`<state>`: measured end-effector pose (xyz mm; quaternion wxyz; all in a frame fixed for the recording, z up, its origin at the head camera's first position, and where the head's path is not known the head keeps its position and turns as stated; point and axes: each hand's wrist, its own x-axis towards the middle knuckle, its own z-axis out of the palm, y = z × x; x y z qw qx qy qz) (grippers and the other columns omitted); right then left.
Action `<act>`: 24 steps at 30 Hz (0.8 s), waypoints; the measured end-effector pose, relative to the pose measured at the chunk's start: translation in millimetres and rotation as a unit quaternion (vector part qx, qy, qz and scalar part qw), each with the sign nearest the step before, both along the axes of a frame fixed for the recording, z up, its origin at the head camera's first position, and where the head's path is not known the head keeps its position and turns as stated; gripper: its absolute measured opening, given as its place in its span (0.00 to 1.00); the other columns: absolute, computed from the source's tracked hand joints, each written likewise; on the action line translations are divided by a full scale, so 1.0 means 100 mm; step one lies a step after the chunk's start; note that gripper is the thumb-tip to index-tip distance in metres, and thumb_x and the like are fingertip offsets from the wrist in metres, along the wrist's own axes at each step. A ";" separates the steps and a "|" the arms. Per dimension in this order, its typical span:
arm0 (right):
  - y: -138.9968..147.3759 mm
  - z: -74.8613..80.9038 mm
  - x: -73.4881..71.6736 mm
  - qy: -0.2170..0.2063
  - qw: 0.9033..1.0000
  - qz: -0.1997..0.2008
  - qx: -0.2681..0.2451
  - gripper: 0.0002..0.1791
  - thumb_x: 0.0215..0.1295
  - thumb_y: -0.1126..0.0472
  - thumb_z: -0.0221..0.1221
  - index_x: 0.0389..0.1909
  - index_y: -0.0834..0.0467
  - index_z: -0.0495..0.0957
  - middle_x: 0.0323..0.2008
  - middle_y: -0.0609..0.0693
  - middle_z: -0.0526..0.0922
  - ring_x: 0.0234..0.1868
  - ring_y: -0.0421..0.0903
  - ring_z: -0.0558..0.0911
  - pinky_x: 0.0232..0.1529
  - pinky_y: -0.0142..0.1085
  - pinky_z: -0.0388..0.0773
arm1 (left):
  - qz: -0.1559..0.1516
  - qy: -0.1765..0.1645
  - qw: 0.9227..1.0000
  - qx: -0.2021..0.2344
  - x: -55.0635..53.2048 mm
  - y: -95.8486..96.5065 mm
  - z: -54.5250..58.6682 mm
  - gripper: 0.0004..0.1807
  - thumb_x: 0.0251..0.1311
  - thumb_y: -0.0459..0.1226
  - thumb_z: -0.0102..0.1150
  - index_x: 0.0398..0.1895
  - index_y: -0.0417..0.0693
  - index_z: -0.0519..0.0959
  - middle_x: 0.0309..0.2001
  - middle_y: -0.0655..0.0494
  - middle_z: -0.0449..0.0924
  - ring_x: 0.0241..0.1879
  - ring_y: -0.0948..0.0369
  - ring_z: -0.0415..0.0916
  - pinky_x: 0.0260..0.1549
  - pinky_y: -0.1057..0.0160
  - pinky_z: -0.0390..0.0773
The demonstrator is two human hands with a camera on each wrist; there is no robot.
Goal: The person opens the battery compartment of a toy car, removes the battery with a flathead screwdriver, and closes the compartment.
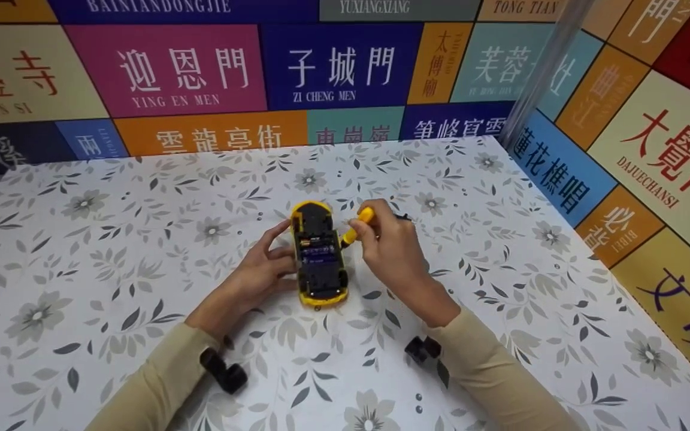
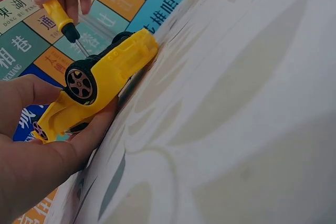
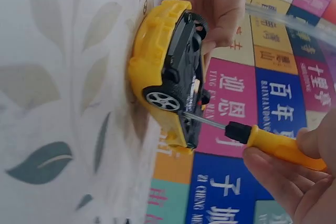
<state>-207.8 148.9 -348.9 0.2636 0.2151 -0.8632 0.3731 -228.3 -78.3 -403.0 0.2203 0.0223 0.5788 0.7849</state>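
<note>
A yellow toy car [image 1: 319, 254] lies upside down on the table, its black underside facing up. Along its left side my left hand [image 1: 264, 266] holds the body; in the left wrist view the thumb and fingers of that hand [image 2: 47, 129] grip the yellow shell [image 2: 113, 74] near a wheel [image 2: 81, 82]. My right hand [image 1: 396, 245] pinches a screwdriver with a yellow handle [image 1: 358, 226] and black collar. In the right wrist view its metal shaft [image 3: 205, 120] reaches to the underside beside a wheel [image 3: 163, 99]; the tip itself is hidden there.
A white cloth with grey flowers and leaves covers the table [image 1: 111, 239]. Behind it and along the right stand panels [image 1: 345, 66] of coloured blocks with Chinese lettering. Small black cameras [image 1: 223, 371] are strapped at both wrists, over beige sleeves [image 1: 501, 371].
</note>
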 end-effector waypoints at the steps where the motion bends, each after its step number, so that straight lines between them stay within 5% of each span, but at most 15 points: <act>1: 0.01 -0.01 -0.02 -0.018 1.000 -0.005 -0.020 0.08 0.72 0.61 0.59 0.43 0.64 0.74 0.28 0.57 0.86 0.26 0.48 0.85 0.26 0.35 0.82 | 0.001 -0.001 1.000 -0.001 0.00 0.00 0.00 0.50 0.60 0.19 0.46 0.81 0.60 0.42 0.67 0.37 0.69 0.43 0.57 0.81 0.41 0.57 0.84; 8: 0.09 -0.07 -0.13 -0.138 0.977 -0.029 -0.161 0.06 0.72 0.64 0.58 0.44 0.64 0.75 0.35 0.60 0.88 0.32 0.51 0.89 0.33 0.39 0.88 | 0.008 -0.005 1.000 0.004 0.01 0.02 0.01 0.50 0.60 0.19 0.47 0.81 0.60 0.43 0.61 0.42 0.74 0.42 0.56 0.81 0.42 0.56 0.85; 14: 0.11 -0.07 -0.15 -0.147 0.965 -0.041 -0.214 0.06 0.71 0.67 0.58 0.44 0.65 0.76 0.35 0.63 0.88 0.31 0.53 0.89 0.31 0.36 0.87 | 0.018 -0.002 1.000 -0.009 0.01 0.03 0.01 0.50 0.58 0.19 0.48 0.81 0.61 0.45 0.53 0.50 0.79 0.40 0.57 0.81 0.40 0.56 0.85; 19: 0.14 -0.09 -0.18 -0.162 0.959 -0.057 -0.226 0.06 0.71 0.66 0.58 0.45 0.63 0.76 0.36 0.63 0.88 0.31 0.52 0.89 0.28 0.34 0.86 | 0.014 0.004 1.000 -0.015 0.01 0.03 0.00 0.50 0.59 0.19 0.47 0.81 0.61 0.45 0.55 0.48 0.79 0.41 0.57 0.81 0.40 0.56 0.85; 24: 0.19 -0.13 -0.25 -0.205 0.942 -0.066 -0.257 0.07 0.73 0.65 0.56 0.47 0.64 0.75 0.38 0.65 0.87 0.30 0.49 0.89 0.32 0.37 0.87 | 0.014 0.007 1.000 -0.015 0.01 0.02 0.00 0.50 0.59 0.19 0.47 0.81 0.61 0.45 0.57 0.46 0.77 0.41 0.57 0.81 0.41 0.56 0.85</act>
